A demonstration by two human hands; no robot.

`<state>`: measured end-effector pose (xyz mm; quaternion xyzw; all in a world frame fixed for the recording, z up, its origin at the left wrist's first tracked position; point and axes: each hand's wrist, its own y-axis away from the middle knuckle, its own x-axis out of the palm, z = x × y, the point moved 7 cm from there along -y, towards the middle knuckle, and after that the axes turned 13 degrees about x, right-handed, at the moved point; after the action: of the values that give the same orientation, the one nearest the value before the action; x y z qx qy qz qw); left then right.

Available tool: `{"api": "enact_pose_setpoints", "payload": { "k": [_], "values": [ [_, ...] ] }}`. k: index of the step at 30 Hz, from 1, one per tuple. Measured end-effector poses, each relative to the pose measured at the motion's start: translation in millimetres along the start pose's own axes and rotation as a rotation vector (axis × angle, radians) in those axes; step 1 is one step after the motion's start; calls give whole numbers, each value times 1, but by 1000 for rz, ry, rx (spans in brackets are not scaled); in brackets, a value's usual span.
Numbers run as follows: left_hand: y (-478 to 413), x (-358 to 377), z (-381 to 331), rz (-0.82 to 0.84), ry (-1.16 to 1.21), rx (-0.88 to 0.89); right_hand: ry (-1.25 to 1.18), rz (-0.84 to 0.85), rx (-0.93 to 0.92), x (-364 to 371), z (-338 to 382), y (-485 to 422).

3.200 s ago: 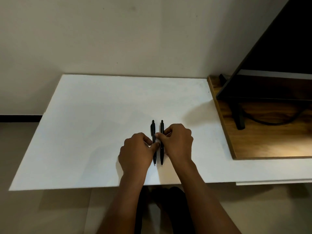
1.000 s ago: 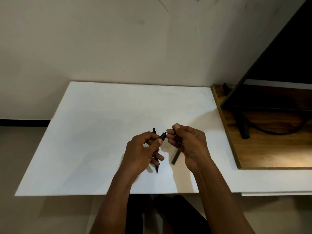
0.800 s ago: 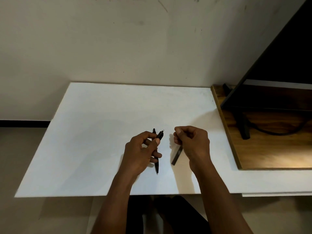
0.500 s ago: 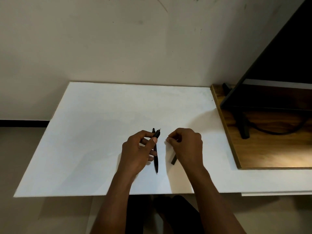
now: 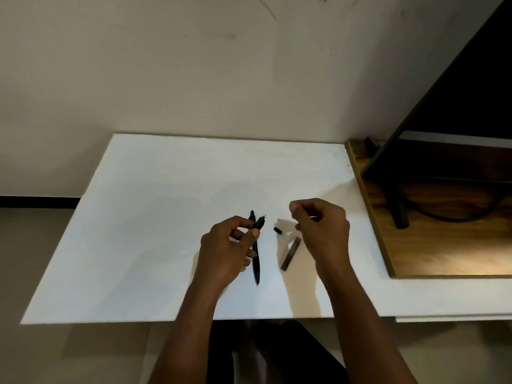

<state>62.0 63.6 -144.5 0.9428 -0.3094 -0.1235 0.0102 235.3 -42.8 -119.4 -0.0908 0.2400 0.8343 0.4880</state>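
Head cam: the left hand (image 5: 230, 250) was pinching a short black pen piece (image 5: 260, 222) between thumb and fingertips. Its white end poked up right over the top of the whole pen (image 5: 256, 270), which lay flat on the white board (image 5: 138, 245). The right hand (image 5: 322, 231), well right of that pen, had its fingers curled, nipping a thin pale bit (image 5: 313, 216) too small to identify. Between it and the pen sat a tiny black cap (image 5: 278, 230) and a grey tube (image 5: 290, 254). Further right of the pen was a wooden desk (image 5: 443, 245).
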Motion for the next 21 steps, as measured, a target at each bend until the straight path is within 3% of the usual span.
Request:
{"api": "enact_pose_setpoints", "payload": {
  "k": [3, 5, 21],
  "values": [
    [0, 2, -2, 20, -44, 19, -148, 327, 143, 16, -3, 9],
    [0, 3, -4, 34, -58, 32, -189, 406, 158, 22, -3, 13],
    [1, 3, -8, 114, -91, 63, -178, 374, 187, 31, -16, 10]
  ]
}}
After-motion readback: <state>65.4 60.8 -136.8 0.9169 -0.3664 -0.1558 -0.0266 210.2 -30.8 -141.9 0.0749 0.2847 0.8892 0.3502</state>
